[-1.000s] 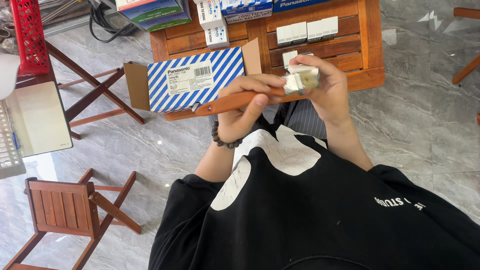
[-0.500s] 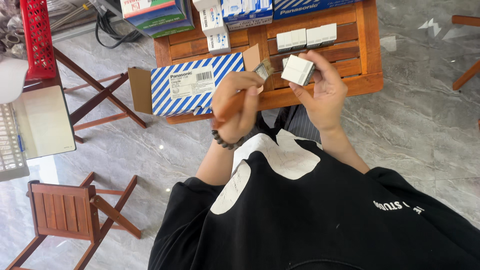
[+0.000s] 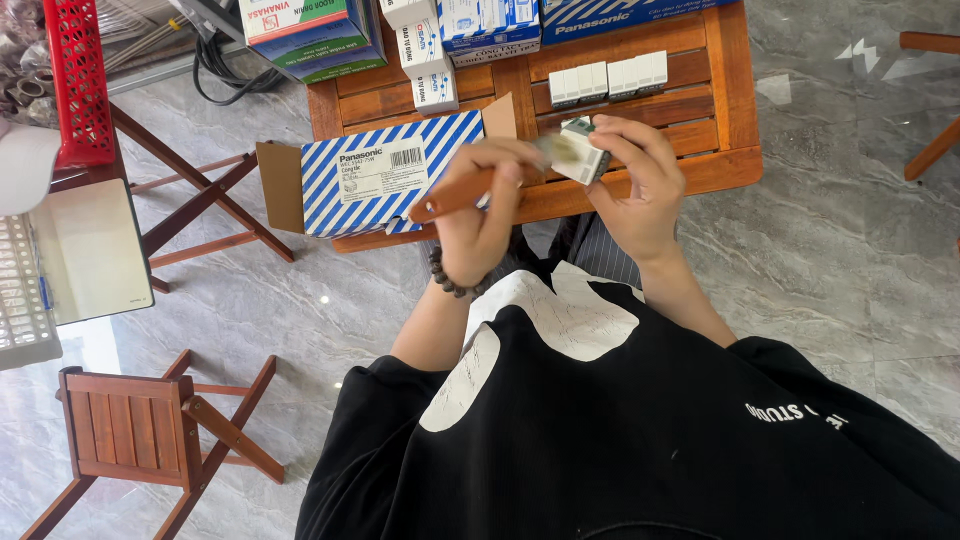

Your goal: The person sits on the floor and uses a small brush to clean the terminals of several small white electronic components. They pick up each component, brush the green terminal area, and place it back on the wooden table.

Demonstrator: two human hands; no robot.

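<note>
Head view, looking down past a black shirt with a white print.

Wooden slatted table (image 3: 720, 110) fills the top centre, on a grey marble-look floor (image 3: 830, 260). Folding wooden chair (image 3: 140, 435) sits lower left, well apart from the table. Red plastic crate (image 3: 75, 80) upper left, resting on a dark wooden frame; an open white case (image 3: 85, 260) lies just below it.

On the table: blue-and-white striped carton (image 3: 385, 180) at the left front edge, end flap open (brown inside showing). Stacked boxes along the far edge. Two rows of small white switch modules (image 3: 608, 78) stand side by side near the table's middle, apart from the hands.

Left hand (image 3: 480, 215) wears a dark bead bracelet at the wrist. Fingers wrapped around a tool with a reddish-brown wooden handle (image 3: 455, 192); its tip is blurred, so I can't tell the tool type. The tip points at the part in the other hand.

Right hand (image 3: 640, 185) pinches a small white switch module (image 3: 583, 155) between thumb and fingers, held above the table's front edge, just right of the carton. Contact between tool tip and module: cannot tell.
</note>
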